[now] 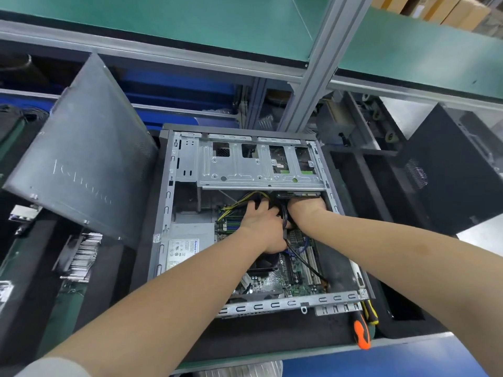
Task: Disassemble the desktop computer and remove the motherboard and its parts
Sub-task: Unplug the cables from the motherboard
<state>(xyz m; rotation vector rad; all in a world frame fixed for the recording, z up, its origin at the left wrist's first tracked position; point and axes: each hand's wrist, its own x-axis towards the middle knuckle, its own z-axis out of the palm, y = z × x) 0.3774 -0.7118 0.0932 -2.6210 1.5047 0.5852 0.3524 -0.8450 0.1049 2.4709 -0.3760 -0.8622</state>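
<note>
Black cables [285,217] are running between both hands inside the open case [321,300]. Left hand [262,227] is curling loosely around the bundle, fingers reaching toward yellow wires [239,204]. Right hand [307,206] is tucking under the stamped metal drive cage [258,164]; its grip cannot be told. Green motherboard [296,284] is lying below. Orange-handled screwdriver [362,333] is resting beside the case.
</note>
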